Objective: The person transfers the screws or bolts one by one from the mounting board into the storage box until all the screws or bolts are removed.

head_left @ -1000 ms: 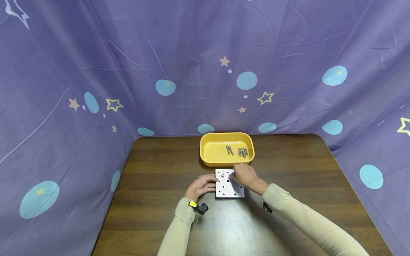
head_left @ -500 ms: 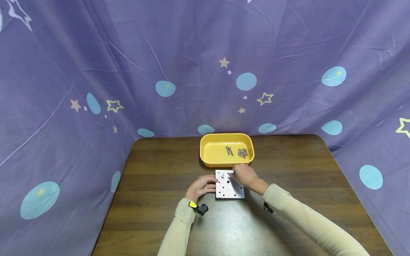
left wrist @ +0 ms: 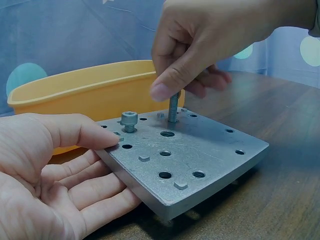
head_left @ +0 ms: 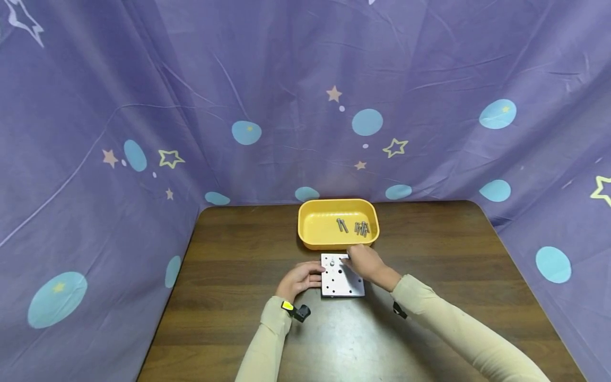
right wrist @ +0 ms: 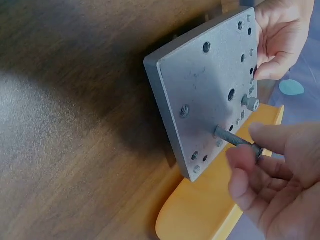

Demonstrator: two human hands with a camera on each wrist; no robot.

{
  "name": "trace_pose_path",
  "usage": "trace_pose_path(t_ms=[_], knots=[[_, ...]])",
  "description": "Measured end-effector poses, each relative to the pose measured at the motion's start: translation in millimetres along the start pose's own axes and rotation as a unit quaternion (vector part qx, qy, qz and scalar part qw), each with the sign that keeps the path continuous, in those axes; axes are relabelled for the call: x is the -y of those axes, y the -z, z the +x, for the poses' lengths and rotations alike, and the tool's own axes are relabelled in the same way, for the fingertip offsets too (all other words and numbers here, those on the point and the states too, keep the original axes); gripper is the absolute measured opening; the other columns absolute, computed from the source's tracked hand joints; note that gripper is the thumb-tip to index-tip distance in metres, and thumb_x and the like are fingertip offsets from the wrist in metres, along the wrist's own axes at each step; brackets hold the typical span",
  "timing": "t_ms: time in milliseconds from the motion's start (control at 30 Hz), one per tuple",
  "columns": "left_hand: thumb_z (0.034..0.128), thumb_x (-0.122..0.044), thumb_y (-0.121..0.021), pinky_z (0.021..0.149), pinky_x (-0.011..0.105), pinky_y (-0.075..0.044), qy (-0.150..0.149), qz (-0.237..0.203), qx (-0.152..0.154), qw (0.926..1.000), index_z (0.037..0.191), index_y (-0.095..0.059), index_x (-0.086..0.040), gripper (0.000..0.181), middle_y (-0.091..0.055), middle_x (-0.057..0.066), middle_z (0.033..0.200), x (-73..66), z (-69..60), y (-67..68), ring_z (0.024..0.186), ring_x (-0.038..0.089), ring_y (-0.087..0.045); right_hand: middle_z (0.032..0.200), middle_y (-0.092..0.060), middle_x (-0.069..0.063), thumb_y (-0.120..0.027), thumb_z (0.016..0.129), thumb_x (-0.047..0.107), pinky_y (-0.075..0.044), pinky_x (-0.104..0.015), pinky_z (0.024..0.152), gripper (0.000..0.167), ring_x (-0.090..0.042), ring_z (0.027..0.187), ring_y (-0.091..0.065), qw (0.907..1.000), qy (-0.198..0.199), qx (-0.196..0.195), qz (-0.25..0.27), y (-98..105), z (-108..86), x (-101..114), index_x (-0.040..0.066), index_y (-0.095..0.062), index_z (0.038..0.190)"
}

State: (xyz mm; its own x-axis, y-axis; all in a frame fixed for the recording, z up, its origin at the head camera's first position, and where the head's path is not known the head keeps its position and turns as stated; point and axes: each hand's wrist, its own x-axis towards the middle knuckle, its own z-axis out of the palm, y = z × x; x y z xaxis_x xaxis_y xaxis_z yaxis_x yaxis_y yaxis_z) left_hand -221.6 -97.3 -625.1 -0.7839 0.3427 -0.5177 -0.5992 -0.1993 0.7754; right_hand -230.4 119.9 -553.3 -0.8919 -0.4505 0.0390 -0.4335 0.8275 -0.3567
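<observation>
A square grey metal plate (head_left: 342,285) with several holes lies near the middle of the table. My left hand (head_left: 299,277) grips its left edge, thumb on top and fingers along the side and underneath, as the left wrist view shows. Between thumb and fingers, my right hand (right wrist: 282,175) pinches the head end of a long bolt (left wrist: 173,108). That bolt's threaded end sits in a hole of the plate, and the right fingers partly cover its head. A socket-head bolt (left wrist: 129,118) stands in another hole close to my left thumb, its head raised above the surface.
Just behind the plate stands a yellow tray (head_left: 334,246). Several loose bolts (head_left: 361,228) lie at its right, with a pair of bolts (head_left: 342,225) nearer its middle. The wooden table (head_left: 229,265) is bordered by a purple patterned curtain (head_left: 286,175).
</observation>
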Motion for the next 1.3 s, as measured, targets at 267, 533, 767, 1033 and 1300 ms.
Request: trace_pose_path(t_ms=[267,533,767,1033,1300], knots=[[0.0961,0.003,-0.055,0.080,0.036,-0.063,-0.001,-0.005,0.001,1.0000,0.127,-0.056,0.008,0.032,-0.073,0.004,0.094,0.8,0.9,0.0,0.084,0.019,-0.073,0.069,-0.054,-0.002,-0.070,0.084,-0.007,-0.045,-0.028,0.052,0.021,-0.013,0.062,-0.050,0.9975,0.068,-0.011,-0.017,2.9,-1.5,-0.2,0.007,-0.062,0.071],[0.0962,0.002,-0.055,0.080,0.036,-0.063,-0.001,-0.005,0.005,1.0000,0.131,-0.054,0.009,0.035,-0.073,0.004,0.094,1.5,1.1,0.9,0.084,0.019,-0.073,0.071,-0.056,-0.002,-0.071,0.086,-0.005,-0.047,-0.027,0.055,0.021,-0.013,0.063,-0.052,0.9972,0.073,-0.013,-0.006,6.8,-1.9,1.3,0.008,-0.062,0.072],[0.0964,0.003,-0.055,0.081,0.037,-0.063,0.001,-0.006,-0.001,1.0000,0.132,-0.053,0.010,0.037,-0.073,0.004,0.094,0.1,-0.1,0.1,0.084,0.019,-0.073,0.069,-0.056,-0.003,-0.074,0.087,-0.001,-0.044,-0.027,0.052,0.021,-0.013,0.061,-0.050,0.9989,0.046,-0.005,0.012,6.4,-1.3,0.0,0.007,-0.061,0.071],[0.0962,0.003,-0.055,0.082,0.037,-0.063,0.001,-0.006,0.000,1.0000,0.131,-0.054,0.009,0.035,-0.073,0.005,0.094,-0.3,0.2,0.4,0.084,0.019,-0.073,0.076,-0.059,-0.006,-0.070,0.084,-0.009,-0.049,-0.030,0.056,0.013,-0.015,0.067,-0.053,0.9978,0.065,0.012,-0.003,8.3,0.8,2.8,0.003,-0.067,0.078],[0.0967,0.003,-0.055,0.080,0.036,-0.063,0.002,-0.005,0.002,1.0000,0.131,-0.053,0.008,0.035,-0.072,0.004,0.092,-0.8,-0.5,0.1,0.084,0.018,-0.073,0.065,-0.060,-0.002,-0.075,0.086,0.001,-0.047,-0.028,0.051,0.022,-0.013,0.058,-0.053,0.9994,0.033,0.002,-0.007,11.5,1.6,4.0,0.007,-0.063,0.069]])
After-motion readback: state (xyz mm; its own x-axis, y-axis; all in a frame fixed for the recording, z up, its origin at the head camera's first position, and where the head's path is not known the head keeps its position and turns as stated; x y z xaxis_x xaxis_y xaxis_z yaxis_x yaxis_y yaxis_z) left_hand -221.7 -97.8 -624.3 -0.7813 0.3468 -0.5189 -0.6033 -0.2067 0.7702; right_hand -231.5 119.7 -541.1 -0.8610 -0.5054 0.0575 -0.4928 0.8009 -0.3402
